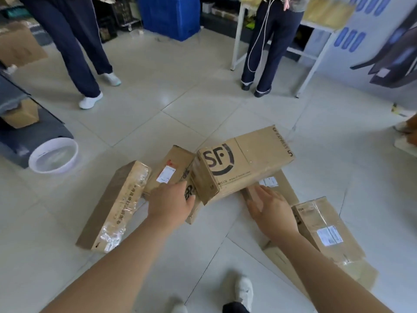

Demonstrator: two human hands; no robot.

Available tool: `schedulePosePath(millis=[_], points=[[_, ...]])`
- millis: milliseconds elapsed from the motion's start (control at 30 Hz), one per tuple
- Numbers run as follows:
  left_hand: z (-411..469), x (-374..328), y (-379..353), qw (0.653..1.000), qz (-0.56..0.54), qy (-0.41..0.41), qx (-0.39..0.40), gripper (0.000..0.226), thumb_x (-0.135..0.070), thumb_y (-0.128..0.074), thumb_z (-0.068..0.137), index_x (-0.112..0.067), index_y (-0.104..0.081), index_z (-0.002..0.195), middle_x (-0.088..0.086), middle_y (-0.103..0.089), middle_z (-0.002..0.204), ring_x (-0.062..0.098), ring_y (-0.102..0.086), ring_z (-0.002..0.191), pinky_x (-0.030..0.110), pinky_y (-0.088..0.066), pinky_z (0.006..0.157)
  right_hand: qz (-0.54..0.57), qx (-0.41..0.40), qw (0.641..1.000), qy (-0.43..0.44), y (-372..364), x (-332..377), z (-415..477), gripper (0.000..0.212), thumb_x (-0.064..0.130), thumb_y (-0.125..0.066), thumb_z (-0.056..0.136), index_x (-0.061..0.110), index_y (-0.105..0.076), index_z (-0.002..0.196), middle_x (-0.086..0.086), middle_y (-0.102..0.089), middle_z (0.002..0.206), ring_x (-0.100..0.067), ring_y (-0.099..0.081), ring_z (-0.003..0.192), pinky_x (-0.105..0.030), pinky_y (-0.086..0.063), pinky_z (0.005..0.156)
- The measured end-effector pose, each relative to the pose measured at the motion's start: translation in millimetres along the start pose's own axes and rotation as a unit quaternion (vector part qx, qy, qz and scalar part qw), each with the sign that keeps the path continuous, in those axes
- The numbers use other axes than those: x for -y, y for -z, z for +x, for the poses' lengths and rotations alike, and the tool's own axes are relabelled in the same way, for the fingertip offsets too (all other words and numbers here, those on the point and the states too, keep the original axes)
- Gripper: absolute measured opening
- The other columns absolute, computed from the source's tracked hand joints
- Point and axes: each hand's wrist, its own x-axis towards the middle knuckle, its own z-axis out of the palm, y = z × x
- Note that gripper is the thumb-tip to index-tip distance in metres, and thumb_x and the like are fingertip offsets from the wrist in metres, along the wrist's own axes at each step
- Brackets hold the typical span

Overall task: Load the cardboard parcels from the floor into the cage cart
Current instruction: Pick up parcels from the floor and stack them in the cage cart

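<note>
Several cardboard parcels lie on the tiled floor in front of me. The biggest is a box printed with a black SF logo (246, 159), tilted on top of other parcels. Left of it are a box with a white label (171, 168) and a long taped box (117, 204). My left hand (171, 203) reaches over a small black-printed box (191, 207) at the SF box's near left corner, fingers spread and holding nothing. Fingers straight, my right hand (270, 208) reaches toward the SF box's lower edge above a flat cardboard parcel (286, 186). Another labelled box (325, 229) lies at the right.
A dark grey cart-like frame (33, 132) at the left holds a cardboard box, with a white basin (54, 157) beside it. Two people stand behind the parcels, one (76, 53) at the left and one (268, 53) by a white metal table (316, 48). A blue crate (169, 16) stands at the back.
</note>
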Motion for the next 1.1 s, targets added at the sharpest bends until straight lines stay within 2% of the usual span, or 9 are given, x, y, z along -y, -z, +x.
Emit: schedulePosePath(millis=[67, 133, 167, 233, 400, 700, 833, 967, 1100], points=[[28, -21, -7, 1.000, -0.016, -0.014, 0.008, 0.026, -0.044, -0.047, 0.091, -0.020, -0.049, 0.083, -0.001, -0.054, 0.073, 0.024, -0.059, 0.083, 0.030, -0.035, 0.061, 0.000, -0.005, 1.000, -0.015, 6, -21, 21, 0.038, 0.028, -0.052, 0.094, 0.009, -0.055, 0.126, -0.005, -0.058, 0.128, -0.027, -0.050, 0.119, -0.032, -0.036, 0.099], [57, -41, -15, 0.999, -0.032, -0.011, 0.015, 0.033, -0.044, -0.048, 0.092, -0.020, -0.058, 0.112, 0.003, -0.066, 0.097, 0.027, -0.059, 0.103, 0.034, -0.045, 0.073, 0.000, -0.001, 1.000, -0.023, 7, -43, 48, 0.033, 0.028, -0.052, 0.093, 0.008, -0.057, 0.120, -0.006, -0.059, 0.124, -0.027, -0.051, 0.116, -0.033, -0.038, 0.095], [71, -50, -20, 0.999, -0.036, -0.005, 0.021, 0.045, -0.045, -0.049, 0.092, -0.018, -0.054, 0.128, 0.005, -0.066, 0.111, 0.028, -0.057, 0.111, 0.037, -0.047, 0.082, 0.008, 0.002, 1.000, -0.028, 6, -55, 63, 0.033, 0.028, -0.052, 0.093, 0.009, -0.057, 0.119, -0.006, -0.059, 0.124, -0.026, -0.052, 0.115, -0.033, -0.039, 0.093], [101, -64, -36, 0.999, -0.045, 0.010, 0.028, 0.056, -0.046, -0.049, 0.092, -0.015, -0.045, 0.139, 0.007, -0.061, 0.126, 0.028, -0.055, 0.118, 0.039, -0.047, 0.092, 0.024, 0.007, 0.999, -0.035, 1, -79, 95, 0.034, 0.029, -0.051, 0.093, 0.011, -0.056, 0.120, -0.004, -0.057, 0.125, -0.025, -0.051, 0.116, -0.033, -0.042, 0.091], [171, -76, -79, 0.996, -0.037, 0.043, 0.064, 0.060, -0.044, -0.051, 0.093, -0.011, -0.039, 0.141, 0.011, -0.054, 0.134, 0.030, -0.053, 0.121, 0.040, -0.047, 0.093, 0.013, 0.041, 0.998, -0.036, -22, -120, 171, 0.047, 0.035, -0.046, 0.095, 0.016, -0.044, 0.139, -0.002, -0.045, 0.143, -0.023, -0.042, 0.129, -0.036, -0.039, 0.104], [275, -63, -171, 0.985, -0.071, 0.094, 0.128, 0.068, -0.039, -0.052, 0.094, -0.010, -0.023, 0.148, 0.021, -0.037, 0.142, 0.036, -0.047, 0.124, 0.043, -0.045, 0.093, 0.001, 0.101, 0.992, -0.071, -120, -146, 277, 0.053, 0.037, -0.045, 0.095, 0.018, -0.035, 0.143, -0.009, -0.043, 0.141, -0.028, -0.040, 0.130, -0.038, -0.039, 0.099], [312, -45, -215, 0.979, -0.090, 0.104, 0.153, 0.070, -0.041, -0.059, 0.089, -0.015, -0.026, 0.145, 0.023, -0.037, 0.138, 0.040, -0.049, 0.118, 0.047, -0.046, 0.089, -0.007, 0.120, 0.986, -0.118, -166, -148, 306, 0.052, 0.041, -0.044, 0.095, 0.019, -0.034, 0.142, -0.011, -0.040, 0.141, -0.032, -0.042, 0.126, -0.042, -0.042, 0.096], [338, -31, -245, 0.971, -0.104, 0.123, 0.178, 0.082, -0.045, -0.059, 0.089, -0.015, -0.013, 0.150, 0.022, -0.028, 0.147, 0.040, -0.040, 0.128, 0.047, -0.043, 0.093, 0.014, 0.135, 0.976, -0.172, -206, -147, 322, 0.050, 0.043, -0.045, 0.092, 0.021, -0.037, 0.137, -0.014, -0.042, 0.132, -0.035, -0.044, 0.121, -0.042, -0.047, 0.090], [350, -28, -261, 0.957, -0.181, 0.156, 0.162, 0.085, -0.047, -0.063, 0.087, -0.017, -0.015, 0.151, 0.014, -0.038, 0.146, 0.035, -0.045, 0.127, 0.040, -0.043, 0.089, 0.040, 0.128, 0.967, -0.217, -234, -143, 324, 0.050, 0.046, -0.047, 0.089, 0.019, -0.040, 0.130, -0.016, -0.040, 0.135, -0.036, -0.039, 0.123, -0.040, -0.044, 0.088]])
